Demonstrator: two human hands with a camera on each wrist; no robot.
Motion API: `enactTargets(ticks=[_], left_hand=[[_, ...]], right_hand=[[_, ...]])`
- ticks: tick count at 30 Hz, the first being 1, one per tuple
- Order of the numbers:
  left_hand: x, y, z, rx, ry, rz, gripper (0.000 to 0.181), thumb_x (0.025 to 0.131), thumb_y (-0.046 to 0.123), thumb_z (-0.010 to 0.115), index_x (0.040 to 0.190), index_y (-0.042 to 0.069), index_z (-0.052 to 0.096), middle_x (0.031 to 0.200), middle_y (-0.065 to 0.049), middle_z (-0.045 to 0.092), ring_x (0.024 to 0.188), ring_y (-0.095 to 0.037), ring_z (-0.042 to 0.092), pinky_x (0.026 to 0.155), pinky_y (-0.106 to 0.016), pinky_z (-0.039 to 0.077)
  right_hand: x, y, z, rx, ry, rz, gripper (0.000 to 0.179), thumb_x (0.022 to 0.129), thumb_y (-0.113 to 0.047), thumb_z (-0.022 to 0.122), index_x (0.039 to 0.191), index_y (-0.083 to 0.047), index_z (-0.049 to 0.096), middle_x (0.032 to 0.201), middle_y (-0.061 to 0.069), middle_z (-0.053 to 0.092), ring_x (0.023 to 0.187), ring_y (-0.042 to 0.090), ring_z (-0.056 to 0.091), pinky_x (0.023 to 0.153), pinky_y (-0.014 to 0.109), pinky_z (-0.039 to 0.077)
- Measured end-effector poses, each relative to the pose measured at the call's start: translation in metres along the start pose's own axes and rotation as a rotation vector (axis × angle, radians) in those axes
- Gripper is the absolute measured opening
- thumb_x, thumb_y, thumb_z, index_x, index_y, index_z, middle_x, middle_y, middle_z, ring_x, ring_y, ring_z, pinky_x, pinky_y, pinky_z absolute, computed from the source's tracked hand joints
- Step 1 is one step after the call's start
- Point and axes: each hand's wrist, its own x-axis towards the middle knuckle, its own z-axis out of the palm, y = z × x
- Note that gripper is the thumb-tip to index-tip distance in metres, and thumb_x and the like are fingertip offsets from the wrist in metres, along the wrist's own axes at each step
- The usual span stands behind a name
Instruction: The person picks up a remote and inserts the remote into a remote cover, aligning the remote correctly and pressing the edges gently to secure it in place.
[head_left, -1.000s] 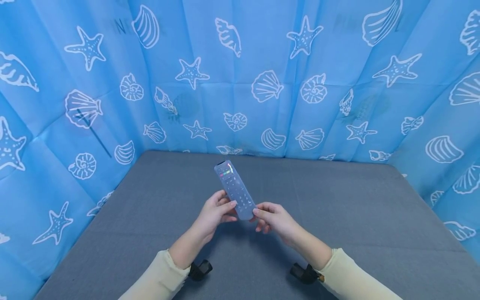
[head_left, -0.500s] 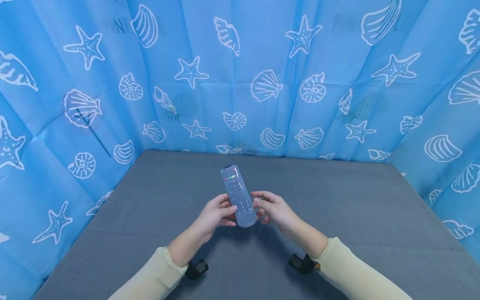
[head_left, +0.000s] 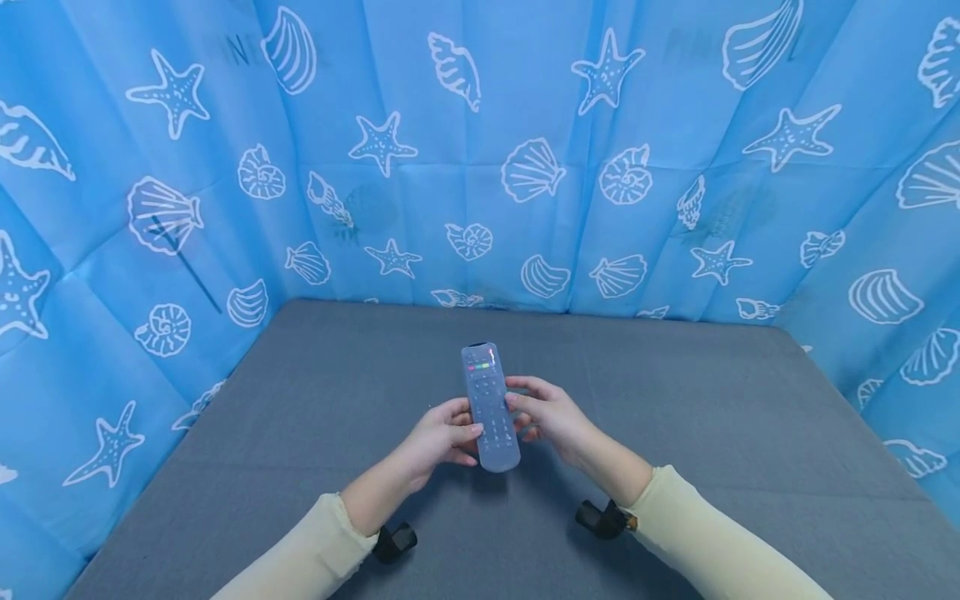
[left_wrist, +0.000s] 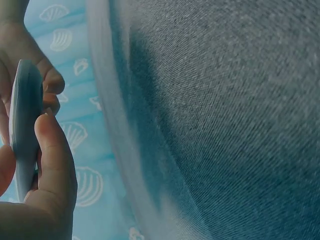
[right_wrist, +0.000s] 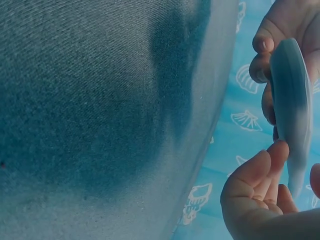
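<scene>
A slim remote control (head_left: 491,408) in a clear sleeve, with a row of coloured buttons near its top, is held up over the grey table, face up and nearly upright in the head view. My left hand (head_left: 442,433) grips its left edge, thumb on the face and fingers behind. At the right edge, my right hand (head_left: 551,417) has its thumb and fingertips on the remote, the other fingers curled beneath. From the side, the left wrist view shows the remote control (left_wrist: 25,130) edge-on between both hands; the right wrist view shows its back.
The grey cloth-covered table (head_left: 315,392) spreads out under the hands. Behind and beside it hangs a blue curtain (head_left: 465,200) printed with white shells and starfish. A black wrist camera (head_left: 395,542) sits under the left wrist, another camera (head_left: 602,520) under the right.
The remote has turned from leaning left to almost upright and come slightly nearer and to the right. My right hand has shifted from its lower corner up along the right edge.
</scene>
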Motion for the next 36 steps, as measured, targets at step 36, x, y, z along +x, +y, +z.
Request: enactTargets(ticks=[36], left_hand=[[0.012,-0.012,0.003,0.043,0.008,-0.113,0.051,0.096,0.01,0.059,0.143,0.0,0.041,0.102,-0.011,0.068,0.079,-0.019,0.067,0.066,-0.031,0.055]], right_hand=[[0.009,0.011,-0.006,0.038,0.015,0.082,0.048,0.101,-0.017,0.052,0.146,-0.009,0.037,0.118,0.017,0.06,0.096,0.028,0.058,0.081,0.047,0.052]])
